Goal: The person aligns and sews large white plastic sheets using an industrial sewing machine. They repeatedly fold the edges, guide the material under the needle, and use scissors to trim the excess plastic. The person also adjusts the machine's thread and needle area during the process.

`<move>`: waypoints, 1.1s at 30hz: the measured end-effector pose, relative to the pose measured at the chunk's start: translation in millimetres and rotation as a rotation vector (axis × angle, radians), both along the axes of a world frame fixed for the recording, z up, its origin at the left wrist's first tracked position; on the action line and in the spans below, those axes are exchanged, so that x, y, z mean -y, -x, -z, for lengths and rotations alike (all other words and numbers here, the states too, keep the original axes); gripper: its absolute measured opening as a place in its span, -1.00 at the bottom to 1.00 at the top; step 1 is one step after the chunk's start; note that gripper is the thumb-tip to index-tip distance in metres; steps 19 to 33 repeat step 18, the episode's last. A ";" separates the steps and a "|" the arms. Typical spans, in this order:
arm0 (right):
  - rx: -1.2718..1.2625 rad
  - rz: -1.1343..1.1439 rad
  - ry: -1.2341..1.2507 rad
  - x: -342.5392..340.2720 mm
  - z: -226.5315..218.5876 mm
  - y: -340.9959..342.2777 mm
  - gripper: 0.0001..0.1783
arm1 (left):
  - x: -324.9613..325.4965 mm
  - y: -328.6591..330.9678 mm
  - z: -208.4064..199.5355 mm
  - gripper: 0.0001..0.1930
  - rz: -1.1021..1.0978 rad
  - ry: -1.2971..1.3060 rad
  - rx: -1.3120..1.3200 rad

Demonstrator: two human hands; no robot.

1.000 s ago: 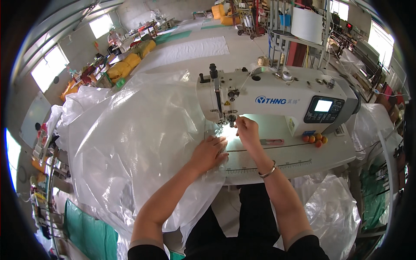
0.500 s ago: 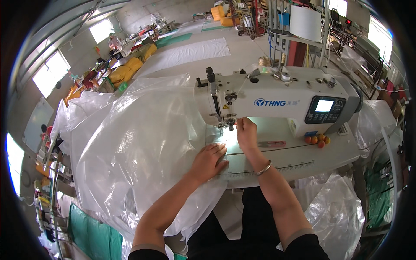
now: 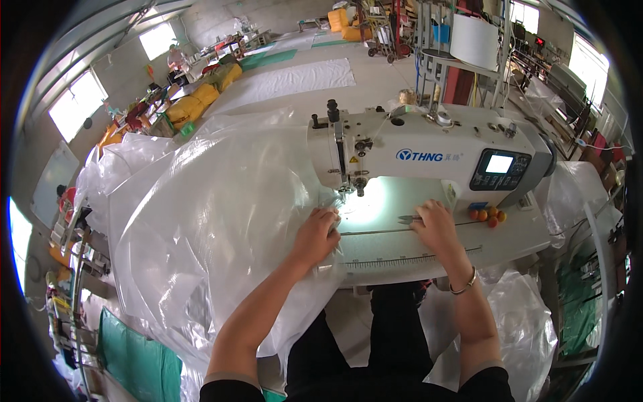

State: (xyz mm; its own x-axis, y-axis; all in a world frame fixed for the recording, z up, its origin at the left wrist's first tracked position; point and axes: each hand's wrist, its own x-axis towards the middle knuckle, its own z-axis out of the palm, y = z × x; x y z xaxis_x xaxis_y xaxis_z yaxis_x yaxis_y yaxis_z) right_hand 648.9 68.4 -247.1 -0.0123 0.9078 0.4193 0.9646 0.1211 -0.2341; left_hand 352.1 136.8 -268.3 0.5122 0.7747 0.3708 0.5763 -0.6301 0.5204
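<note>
A white sewing machine (image 3: 395, 151) stands on its pale table, its lamp lighting the needle area. Clear plastic sheeting (image 3: 214, 221) spreads over the table's left side and hangs toward my lap. My left hand (image 3: 317, 236) is closed on the sheeting's edge, just in front of the presser foot. Over on the right of the machine bed, my right hand (image 3: 437, 226) has its fingers wrapped round a pair of thread snips (image 3: 406, 219). Their metal blades point left; the handle is mostly hidden under my fingers.
Several small orange and red fruits (image 3: 492, 216) lie beside the machine's control panel (image 3: 500, 169). A ruler strip (image 3: 408, 260) runs along the table's front. Behind the machine stands a rack with a large white thread cone (image 3: 474, 41). More plastic (image 3: 522, 321) bunches below right.
My right hand has left the needle area, moved right and closed on the thread snips. My left hand has shifted slightly up and left, its fingers now curled on the sheeting.
</note>
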 end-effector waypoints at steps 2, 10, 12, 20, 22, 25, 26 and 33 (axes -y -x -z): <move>-0.048 -0.066 0.009 1.4 8.7 -12.7 -0.79 | -9.4 -4.3 0.6 -0.70 -0.024 -0.020 0.012; -0.377 -0.177 -0.085 -4.8 19.3 40.7 -0.86 | -39.4 0.7 16.6 -0.69 -0.168 -0.166 0.021; -0.357 -0.184 -0.108 -5.9 15.8 61.0 -0.86 | -42.7 0.6 17.7 -0.69 -0.188 -0.153 0.017; -0.252 -0.193 -0.163 -22.6 28.7 110.1 -0.75 | -46.0 24.4 22.9 -0.68 -0.345 -0.007 -0.064; -0.252 -0.193 -0.163 -22.6 28.7 110.1 -0.75 | -46.0 24.4 22.9 -0.68 -0.345 -0.007 -0.064; -0.252 -0.193 -0.163 -22.6 28.7 110.1 -0.75 | -46.0 24.4 22.9 -0.68 -0.345 -0.007 -0.064; -0.252 -0.193 -0.163 -22.6 28.7 110.1 -0.75 | -46.0 24.4 22.9 -0.68 -0.345 -0.007 -0.064; -0.252 -0.193 -0.163 -22.6 28.7 110.1 -0.75 | -46.0 24.4 22.9 -0.68 -0.345 -0.007 -0.064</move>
